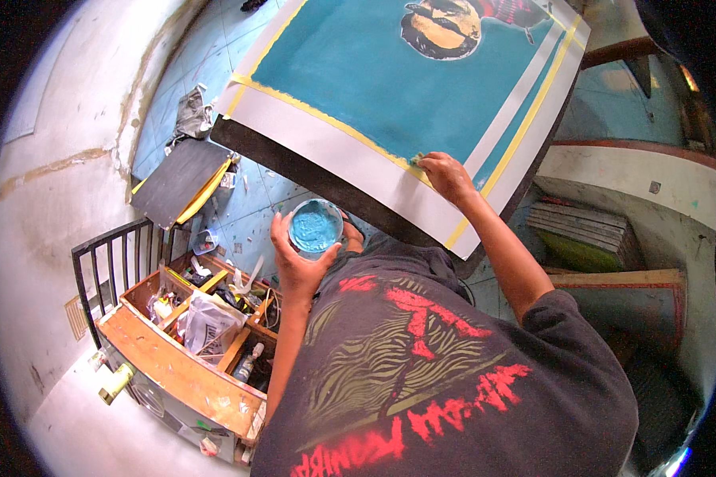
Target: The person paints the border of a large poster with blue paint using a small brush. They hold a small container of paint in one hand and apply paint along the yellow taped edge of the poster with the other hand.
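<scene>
- Teal paint (334, 87) covered most of the taped field on a white sheet (318, 139), which lay over a dark board (254, 149) in front of the person.
- The right hand (447, 176) had its fingers pinched together on a small greenish piece (416, 160), perhaps a sponge, at the lower yellow tape (326, 118). Paint directly beneath the fingers was hidden.
- The left hand (296, 273) was curled around a clear cup (310, 255) of lighter blue paint (316, 226), held between the sheet and an orange-brown wooden drawer unit (179, 350).
- Done, as far as shown: the broad background, and a portrait figure (441, 36) near the far edge, its top cut off by the view.
- Left, by judgement: chiefly edge work, with the tape not yet removed. A white strip (513, 107) toward the right was bare; whether by design could not be told.
</scene>
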A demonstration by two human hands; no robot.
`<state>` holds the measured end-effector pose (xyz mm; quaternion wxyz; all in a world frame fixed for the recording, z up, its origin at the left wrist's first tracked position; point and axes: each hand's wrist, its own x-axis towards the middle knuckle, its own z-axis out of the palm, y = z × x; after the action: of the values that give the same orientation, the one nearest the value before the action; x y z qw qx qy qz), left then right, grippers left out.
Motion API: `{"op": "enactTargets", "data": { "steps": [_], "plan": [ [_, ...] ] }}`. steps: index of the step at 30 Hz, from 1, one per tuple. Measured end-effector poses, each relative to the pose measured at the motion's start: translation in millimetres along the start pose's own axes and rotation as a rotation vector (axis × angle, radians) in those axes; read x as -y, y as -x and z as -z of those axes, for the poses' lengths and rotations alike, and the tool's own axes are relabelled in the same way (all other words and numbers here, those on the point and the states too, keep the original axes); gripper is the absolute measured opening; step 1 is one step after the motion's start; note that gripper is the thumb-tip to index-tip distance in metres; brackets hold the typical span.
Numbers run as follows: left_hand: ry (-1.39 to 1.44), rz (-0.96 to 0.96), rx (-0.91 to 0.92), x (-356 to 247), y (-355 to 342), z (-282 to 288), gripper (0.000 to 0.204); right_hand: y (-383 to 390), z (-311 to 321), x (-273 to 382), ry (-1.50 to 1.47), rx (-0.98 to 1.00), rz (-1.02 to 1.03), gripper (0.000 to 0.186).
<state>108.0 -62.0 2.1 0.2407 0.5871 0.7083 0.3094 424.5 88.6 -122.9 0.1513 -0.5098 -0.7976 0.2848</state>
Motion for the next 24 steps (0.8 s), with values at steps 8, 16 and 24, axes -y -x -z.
{"op": "enactTargets", "data": {
  "steps": [8,16,24],
  "plan": [
    [0.013,-0.021,-0.017,-0.5,0.0,-1.9,0.113,2.3,13.3,10.0,0.002,-0.057,-0.027,0.021],
    [0.026,-0.045,-0.008,-1.9,-1.2,-4.4,0.113,-28.6,-11.9,14.1,0.025,-0.065,0.079,0.018],
    [0.052,-0.011,0.01,-2.5,-3.3,-5.9,0.113,-23.6,-7.5,8.8,-0.016,-0.098,0.087,0.021]
  ]
}}
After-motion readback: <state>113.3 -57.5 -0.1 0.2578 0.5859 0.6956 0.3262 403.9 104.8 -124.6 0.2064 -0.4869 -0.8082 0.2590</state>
